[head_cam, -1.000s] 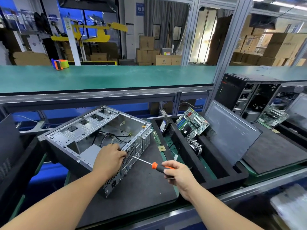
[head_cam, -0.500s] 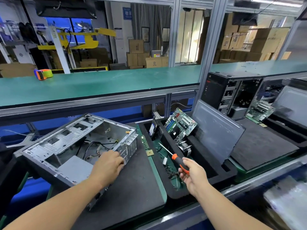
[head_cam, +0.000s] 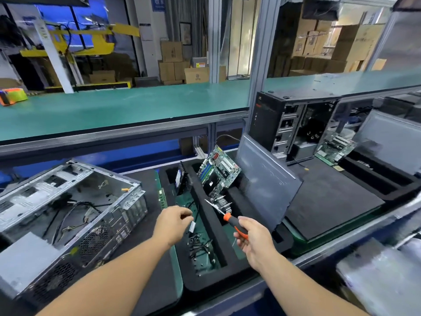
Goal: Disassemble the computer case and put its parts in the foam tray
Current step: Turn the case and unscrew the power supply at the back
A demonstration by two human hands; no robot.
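The open grey computer case (head_cam: 68, 201) lies on its side on a black mat at the left, loose cables inside. To its right is the black foam tray (head_cam: 213, 226). A motherboard (head_cam: 218, 174) and a grey side panel (head_cam: 266, 179) stand in its slots, and small screws (head_cam: 200, 247) lie in its near compartment. My left hand (head_cam: 173, 222) hovers over that compartment, fingertips pinched on a small part too tiny to make out. My right hand (head_cam: 255, 242) grips an orange-and-black screwdriver (head_cam: 232, 221) above the tray, tip pointing up-left.
A drive (head_cam: 181, 181) stands in the tray's far-left slot and a memory stick (head_cam: 161, 197) lies along its left edge. A second black case (head_cam: 287, 124) and tray sit at the right. A green shelf (head_cam: 136, 106) spans behind, with a metal post (head_cam: 257, 65).
My left hand left the case's rear corner and moved right over the tray's screw compartment. My right hand with the screwdriver moved right, away from the case. The view shifted right.
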